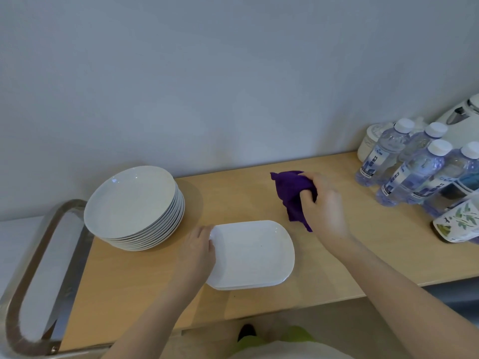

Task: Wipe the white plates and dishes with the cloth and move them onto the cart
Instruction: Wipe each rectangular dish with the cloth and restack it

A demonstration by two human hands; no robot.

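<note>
A short stack of white rectangular plates (255, 255) lies near the front of the wooden table (233, 203). My left hand (198, 251) grips the left edge of the top plate. To the right and farther back, my right hand (325, 206) holds a bunched purple cloth (291, 194) just above the table, apart from the plates. A tall stack of white round dishes (134, 208) stands at the table's left end. The cart (36, 275) shows at the far left as a metal handle frame over a white surface.
Several water bottles (407, 169) cluster at the right back of the table, with a white jar (369, 145) behind them and a leaf-patterned container (457, 222) at the right edge. A white appliance (464, 117) stands in the far right corner. A plain wall lies behind.
</note>
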